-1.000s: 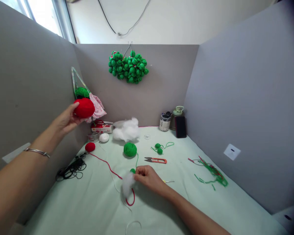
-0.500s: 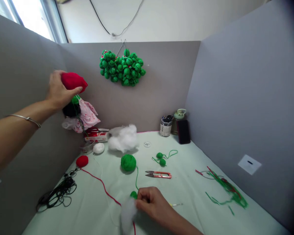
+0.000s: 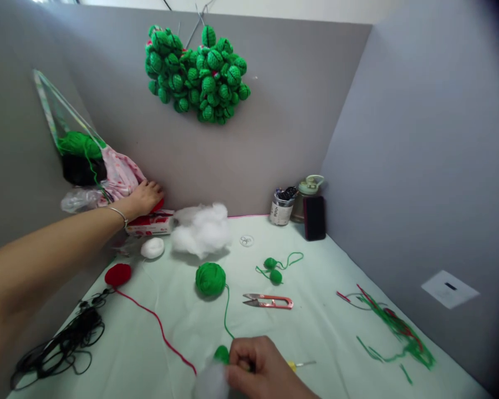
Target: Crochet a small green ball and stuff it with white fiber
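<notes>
My left hand (image 3: 146,197) reaches to the back left corner, its fingers curled over a soft red bundle (image 3: 158,206), mostly hidden under the palm, just above a red and white box (image 3: 149,225). At the front edge my right hand (image 3: 260,363) is closed, pinching a tuft of white stuffing (image 3: 212,381). A small green crocheted piece (image 3: 222,354) shows against its fingers; whether it is gripped too I cannot tell. A green yarn ball (image 3: 210,279) has its strand running to this hand. Right of it lie orange-handled thread snips (image 3: 270,301) and a yellow-handled hook (image 3: 299,365), partly covered.
White stuffing (image 3: 202,230) is heaped at the back, beside a white ball (image 3: 152,248). A red yarn ball (image 3: 118,274) and tangled black cord (image 3: 66,332) lie left. Yarn scraps (image 3: 403,332) lie right. A phone (image 3: 314,218) leans on a bottle (image 3: 310,185). Green crocheted pieces (image 3: 208,72) hang behind.
My left hand has come down with the red bundle from beside the hanging bag to the box. The view has tilted down. My right hand keeps its hold on the stuffing.
</notes>
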A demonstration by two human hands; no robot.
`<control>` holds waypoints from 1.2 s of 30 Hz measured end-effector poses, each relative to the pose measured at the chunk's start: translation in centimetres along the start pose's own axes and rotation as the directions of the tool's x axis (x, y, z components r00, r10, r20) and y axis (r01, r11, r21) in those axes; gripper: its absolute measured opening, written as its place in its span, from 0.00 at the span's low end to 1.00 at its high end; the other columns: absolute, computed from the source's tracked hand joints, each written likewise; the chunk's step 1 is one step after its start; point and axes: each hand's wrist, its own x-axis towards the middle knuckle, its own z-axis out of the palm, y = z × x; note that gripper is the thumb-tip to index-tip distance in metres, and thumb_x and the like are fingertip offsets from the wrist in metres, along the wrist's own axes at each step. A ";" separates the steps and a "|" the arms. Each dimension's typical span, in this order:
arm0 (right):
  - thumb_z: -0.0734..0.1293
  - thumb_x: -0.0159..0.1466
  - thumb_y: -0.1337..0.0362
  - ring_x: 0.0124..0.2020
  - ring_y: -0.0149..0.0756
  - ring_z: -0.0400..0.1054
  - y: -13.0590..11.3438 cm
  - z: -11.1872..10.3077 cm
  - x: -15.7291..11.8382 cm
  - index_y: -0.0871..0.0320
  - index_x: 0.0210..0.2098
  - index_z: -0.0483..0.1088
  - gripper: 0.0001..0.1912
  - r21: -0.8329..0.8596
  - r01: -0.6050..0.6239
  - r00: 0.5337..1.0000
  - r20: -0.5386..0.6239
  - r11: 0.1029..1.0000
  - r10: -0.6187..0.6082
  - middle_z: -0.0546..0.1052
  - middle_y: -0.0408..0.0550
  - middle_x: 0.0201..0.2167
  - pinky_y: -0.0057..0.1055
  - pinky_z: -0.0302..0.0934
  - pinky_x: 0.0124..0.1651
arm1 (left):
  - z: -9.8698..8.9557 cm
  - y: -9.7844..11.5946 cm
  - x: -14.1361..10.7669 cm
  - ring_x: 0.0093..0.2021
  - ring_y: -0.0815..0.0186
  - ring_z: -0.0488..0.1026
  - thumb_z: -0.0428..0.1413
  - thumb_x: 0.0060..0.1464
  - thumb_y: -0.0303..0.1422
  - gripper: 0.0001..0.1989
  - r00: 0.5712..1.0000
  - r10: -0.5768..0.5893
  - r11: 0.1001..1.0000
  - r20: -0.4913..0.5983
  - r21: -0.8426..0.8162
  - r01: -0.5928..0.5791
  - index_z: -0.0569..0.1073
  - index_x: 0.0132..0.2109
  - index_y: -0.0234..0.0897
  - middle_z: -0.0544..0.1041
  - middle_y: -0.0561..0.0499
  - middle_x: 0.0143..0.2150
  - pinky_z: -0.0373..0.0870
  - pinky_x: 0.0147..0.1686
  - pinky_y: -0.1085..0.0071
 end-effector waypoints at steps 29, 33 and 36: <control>0.68 0.55 0.53 0.23 0.27 0.48 -0.4 -0.9 0.9 0.55 0.19 0.62 0.16 0.026 0.268 0.944 -0.207 0.963 -0.257 0.57 0.35 0.18 0.30 0.42 0.29 | -4.6 22.2 -24.4 0.50 0.56 0.78 0.58 0.64 0.45 0.16 0.951 0.096 0.470 0.294 -0.855 0.217 0.78 0.51 0.39 0.81 0.44 0.52 0.74 0.51 0.62; 0.67 0.56 0.52 0.25 0.28 0.48 -0.8 -0.5 0.6 0.55 0.19 0.60 0.18 -0.015 0.310 0.915 -0.268 0.951 -0.303 0.56 0.36 0.19 0.30 0.43 0.29 | -3.4 23.9 -27.4 0.43 0.58 0.76 0.57 0.64 0.44 0.18 0.965 0.010 0.420 0.263 -0.877 0.234 0.76 0.55 0.39 0.77 0.43 0.52 0.74 0.41 0.63; 0.67 0.57 0.51 0.25 0.28 0.45 -0.9 -0.1 0.5 0.54 0.19 0.57 0.20 -0.043 0.333 0.897 -0.295 0.942 -0.330 0.53 0.36 0.19 0.30 0.41 0.30 | -3.3 24.3 -28.4 0.54 0.55 0.73 0.65 0.56 0.40 0.18 0.984 -0.014 0.397 0.180 -0.902 0.170 0.79 0.52 0.41 0.74 0.43 0.54 0.72 0.51 0.62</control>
